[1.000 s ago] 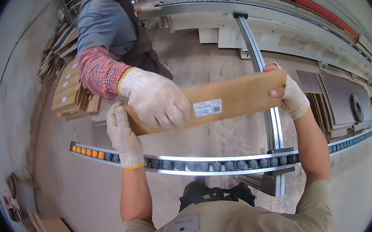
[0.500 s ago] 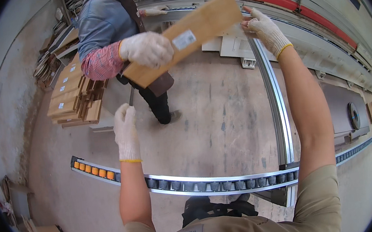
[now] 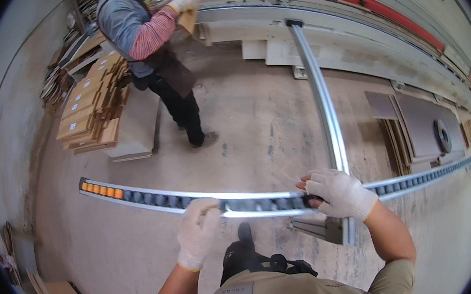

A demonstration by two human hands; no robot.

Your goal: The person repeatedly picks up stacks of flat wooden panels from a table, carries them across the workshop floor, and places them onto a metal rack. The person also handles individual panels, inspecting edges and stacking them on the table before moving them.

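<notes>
The left hand (image 3: 200, 232) covers a stretch of the roller track (image 3: 160, 199), across both its edges, with fingers curled; I cannot tell whether they grip. The right hand (image 3: 341, 194) lies over the same track where the metal rail (image 3: 319, 92) meets it, fingers bent and slightly parted; whether they hold anything I cannot tell. The track's left end, with orange rollers (image 3: 102, 189), juts out well apart from the left hand. Floor (image 3: 257, 139) stretches between track and machine (image 3: 375, 52); beyond, a co-worker (image 3: 146, 36) holds a wooden board (image 3: 188, 20).
</notes>
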